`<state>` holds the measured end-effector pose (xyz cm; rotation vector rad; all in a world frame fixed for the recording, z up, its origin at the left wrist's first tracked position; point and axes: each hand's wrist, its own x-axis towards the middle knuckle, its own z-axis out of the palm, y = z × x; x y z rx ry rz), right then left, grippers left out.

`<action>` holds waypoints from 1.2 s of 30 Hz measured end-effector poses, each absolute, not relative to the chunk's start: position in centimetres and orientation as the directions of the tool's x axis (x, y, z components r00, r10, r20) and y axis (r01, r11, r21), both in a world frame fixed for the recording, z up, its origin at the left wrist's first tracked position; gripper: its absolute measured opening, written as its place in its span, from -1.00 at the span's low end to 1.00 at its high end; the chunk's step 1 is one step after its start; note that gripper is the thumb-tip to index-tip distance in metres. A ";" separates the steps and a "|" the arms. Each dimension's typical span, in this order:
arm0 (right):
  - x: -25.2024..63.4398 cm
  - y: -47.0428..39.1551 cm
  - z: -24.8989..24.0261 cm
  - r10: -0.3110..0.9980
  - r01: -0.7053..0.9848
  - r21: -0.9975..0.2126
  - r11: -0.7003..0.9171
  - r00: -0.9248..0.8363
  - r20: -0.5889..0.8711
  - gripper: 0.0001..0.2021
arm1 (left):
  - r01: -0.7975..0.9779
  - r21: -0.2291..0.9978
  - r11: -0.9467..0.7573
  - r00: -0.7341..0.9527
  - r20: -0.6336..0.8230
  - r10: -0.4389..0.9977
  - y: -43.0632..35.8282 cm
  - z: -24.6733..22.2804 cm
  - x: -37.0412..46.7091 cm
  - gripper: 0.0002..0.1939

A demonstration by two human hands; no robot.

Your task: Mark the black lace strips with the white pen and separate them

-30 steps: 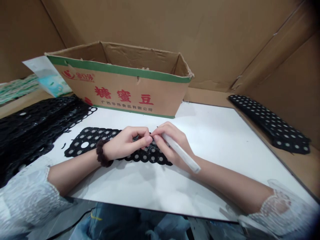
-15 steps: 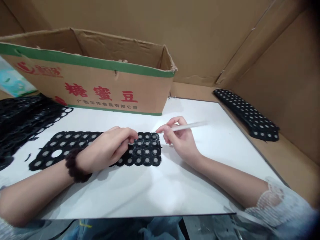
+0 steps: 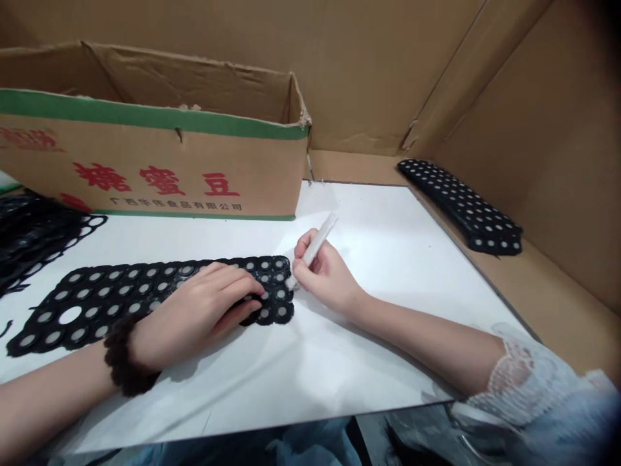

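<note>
A black rubbery sheet [image 3: 97,291] of joined rings with pale round centres lies on the white board. One round place near its left end shows plain white. My left hand [image 3: 208,298] rests over the right half of the sheet, fingers stretched and slightly bent, and hides part of it. At the sheet's right edge, my right hand [image 3: 325,272] is closed around a slim whitish pen-like stick [image 3: 320,239]. The stick slants, its lower tip at or very close to the edge rings; whether it touches them I cannot tell.
Behind the sheet stands an open cardboard box [image 3: 194,162] with a green rim. Black ring-patterned strips [image 3: 39,233] are heaped at the left. More black dotted sheets [image 3: 460,207] lie stacked on the right, beside the white board [image 3: 378,226]. Cardboard walls [image 3: 359,71] enclose the back and right.
My right hand has turned the stick from nearly level to a steep slant, its lower tip now at the sheet's edge. My left fingers have spread flatter on the sheet. The view has shifted.
</note>
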<state>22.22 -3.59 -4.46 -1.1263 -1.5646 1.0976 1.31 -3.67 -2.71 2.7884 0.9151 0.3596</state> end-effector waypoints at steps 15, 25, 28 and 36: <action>22.5 -4.0 -3.9 0.974 0.119 -0.985 0.127 -0.205 0.101 -0.85 | 0.574 0.525 -0.628 0.716 0.050 0.697 -2.6 -3.0 4.1 -0.86; 24.3 -2.7 -2.4 0.885 0.333 -0.943 0.007 -0.441 -0.150 -0.86 | 0.613 0.550 -0.567 0.684 -0.011 0.730 -2.7 -2.7 4.5 -0.89; 24.6 -2.8 -1.9 0.884 0.496 -0.866 0.070 -0.432 -0.176 -0.91 | 0.611 0.540 -0.579 0.690 -0.004 0.724 -2.9 -2.8 4.6 -0.90; 24.7 -3.2 -1.9 0.818 0.536 -0.815 0.222 -0.557 -0.143 -0.85 | 0.692 0.365 -0.623 0.625 0.127 0.770 -3.0 -3.6 4.1 -0.49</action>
